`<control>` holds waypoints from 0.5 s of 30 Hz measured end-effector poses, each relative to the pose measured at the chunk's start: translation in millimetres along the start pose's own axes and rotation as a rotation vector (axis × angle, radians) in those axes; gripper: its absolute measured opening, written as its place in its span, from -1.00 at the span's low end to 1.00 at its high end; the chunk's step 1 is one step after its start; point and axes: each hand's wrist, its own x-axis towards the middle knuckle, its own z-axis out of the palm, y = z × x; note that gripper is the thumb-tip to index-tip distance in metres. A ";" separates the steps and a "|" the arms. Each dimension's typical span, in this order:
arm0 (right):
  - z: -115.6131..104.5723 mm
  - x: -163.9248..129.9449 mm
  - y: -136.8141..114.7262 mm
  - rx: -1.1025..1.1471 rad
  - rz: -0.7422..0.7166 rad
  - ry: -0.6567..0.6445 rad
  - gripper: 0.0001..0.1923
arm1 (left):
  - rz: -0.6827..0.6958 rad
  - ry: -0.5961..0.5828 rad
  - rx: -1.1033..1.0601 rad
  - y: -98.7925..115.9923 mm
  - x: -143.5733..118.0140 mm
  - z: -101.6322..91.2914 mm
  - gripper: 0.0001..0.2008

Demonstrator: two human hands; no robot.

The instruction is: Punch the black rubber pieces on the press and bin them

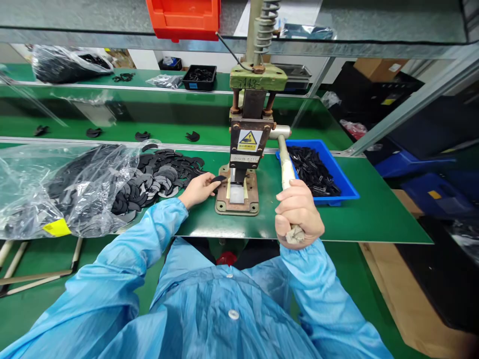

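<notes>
blue bin [346, 187]: black pieces, right | plastic bag [56, 189]: black parts, left | green counter [374, 219] | left hand [198, 189] grip pinches black part [218, 178] | right hand [298, 214] grip wrapped round press lever [286, 164]

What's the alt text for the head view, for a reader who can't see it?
A person in a blue coat grips the lever of a small hand press with the right hand, while the left hand holds a flat black part at its base. Loose black parts and a plastic bag lie left; a blue bin sits right.
</notes>
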 end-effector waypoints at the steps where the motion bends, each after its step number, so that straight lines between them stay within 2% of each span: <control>1: 0.5 0.1 -0.1 0.005 0.000 0.007 -0.76 | -0.029 0.001 -0.041 2.9 0.4 -2.3 -0.59; 6: 2.4 -0.1 0.8 0.014 -0.010 0.026 -0.75 | -0.119 -0.080 -0.221 22.5 8.2 -0.3 -0.53; 11: 2.0 0.0 1.5 0.008 -0.010 0.018 -0.75 | -0.191 -0.129 -0.175 32.7 23.6 19.7 -0.59; 15: 1.9 0.9 0.7 0.005 -0.014 0.007 -0.75 | -0.207 -0.246 -0.174 34.9 34.6 25.0 -0.57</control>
